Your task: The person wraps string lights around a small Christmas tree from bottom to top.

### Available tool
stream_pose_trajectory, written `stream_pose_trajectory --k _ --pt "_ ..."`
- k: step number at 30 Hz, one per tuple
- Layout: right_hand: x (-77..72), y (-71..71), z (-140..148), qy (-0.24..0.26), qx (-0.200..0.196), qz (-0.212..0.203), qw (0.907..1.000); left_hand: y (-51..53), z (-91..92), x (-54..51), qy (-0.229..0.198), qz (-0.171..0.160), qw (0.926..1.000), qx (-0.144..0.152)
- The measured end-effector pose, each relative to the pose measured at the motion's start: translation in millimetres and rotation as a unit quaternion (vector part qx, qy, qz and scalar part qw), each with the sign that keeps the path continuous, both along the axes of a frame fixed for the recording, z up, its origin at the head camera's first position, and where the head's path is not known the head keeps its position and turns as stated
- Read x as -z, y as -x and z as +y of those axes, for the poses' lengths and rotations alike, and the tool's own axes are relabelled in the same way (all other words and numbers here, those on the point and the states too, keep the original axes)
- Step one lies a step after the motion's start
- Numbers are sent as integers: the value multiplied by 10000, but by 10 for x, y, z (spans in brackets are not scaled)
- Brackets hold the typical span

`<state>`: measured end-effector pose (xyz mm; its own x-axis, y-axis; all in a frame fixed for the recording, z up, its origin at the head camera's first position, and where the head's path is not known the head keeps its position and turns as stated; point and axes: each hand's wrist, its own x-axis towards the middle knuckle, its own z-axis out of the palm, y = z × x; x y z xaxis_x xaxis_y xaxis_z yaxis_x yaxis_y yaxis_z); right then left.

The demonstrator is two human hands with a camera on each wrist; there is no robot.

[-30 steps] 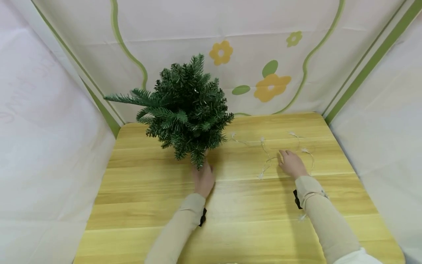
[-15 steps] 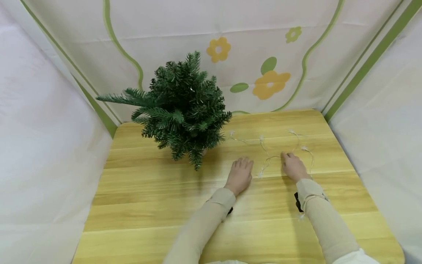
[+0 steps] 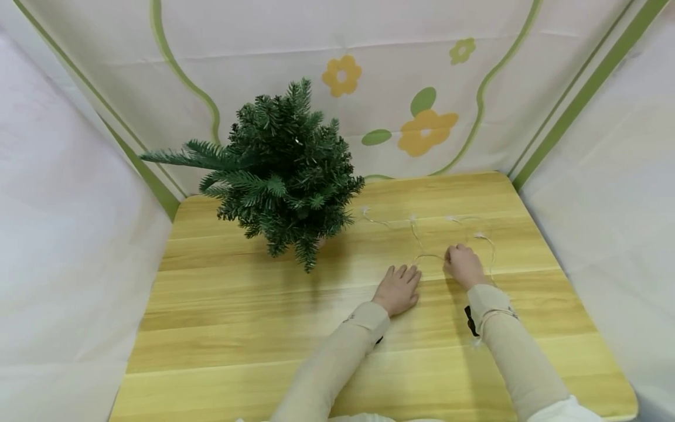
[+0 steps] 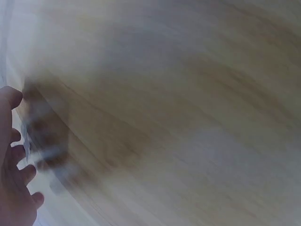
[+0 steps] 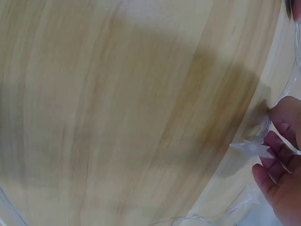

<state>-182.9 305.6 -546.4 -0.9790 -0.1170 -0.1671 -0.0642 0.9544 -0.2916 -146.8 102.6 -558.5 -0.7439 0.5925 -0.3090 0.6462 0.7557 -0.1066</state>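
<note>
A string of star lights (image 3: 430,256) with clear wire lies on the right half of the table. My right hand (image 3: 465,266) pinches its wire between thumb and fingers; in the right wrist view a clear star (image 5: 251,148) hangs at the fingertips. My left hand (image 3: 399,290) is palm down, fingers spread, their tips beside the wire. In the left wrist view the left fingers (image 4: 28,174) are loosely bent near a clear sliver of a star, partly hidden. A green artificial Christmas tree (image 3: 287,176) stands at the back left, its base hidden under branches.
The wood-grain table (image 3: 221,328) has white cloth walls (image 3: 253,35) at its back and sides. One long tree branch (image 3: 179,157) sticks out to the left. Another star (image 3: 477,343) lies by the right forearm.
My left hand has left the tree's base and moved right to the light string. The right hand's fingers have closed on the wire. The head view has shifted slightly.
</note>
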Motion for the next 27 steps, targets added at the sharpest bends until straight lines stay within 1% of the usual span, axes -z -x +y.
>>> stream_pose_trajectory --k 3,6,10,13,15,19,22,24,26,27 --pt "-14 -7 0 -40 -36 57 10000 -9 -49 -15 193 113 9997 4" --pt "-14 -15 9 4 -136 220 9997 -16 -100 -42 163 144 9998 -50" --pt "-47 -3 -7 376 -389 486 9974 -11 -177 -69 23 235 9995 -194" --pt "-116 17 -52 742 -631 435 9943 6 -249 -63 -103 278 9990 -325" --pt "-176 29 -78 843 -824 436 9921 20 -301 -59 -209 265 9986 -401" --pt "-331 54 -109 852 -978 273 9912 41 -410 -82 -239 227 9985 -443" --pt "-468 74 -133 912 -1041 -89 9903 53 -474 -90 -279 198 9983 -471" --pt "-550 85 -147 1060 -1071 -375 9879 61 -506 -94 -344 150 9981 -497" --pt "-634 89 -167 1441 -1026 -663 9820 69 -533 -100 -521 184 9972 -499" --pt "-669 93 -174 1650 -947 -764 9788 74 -545 -106 -701 262 9960 -490"
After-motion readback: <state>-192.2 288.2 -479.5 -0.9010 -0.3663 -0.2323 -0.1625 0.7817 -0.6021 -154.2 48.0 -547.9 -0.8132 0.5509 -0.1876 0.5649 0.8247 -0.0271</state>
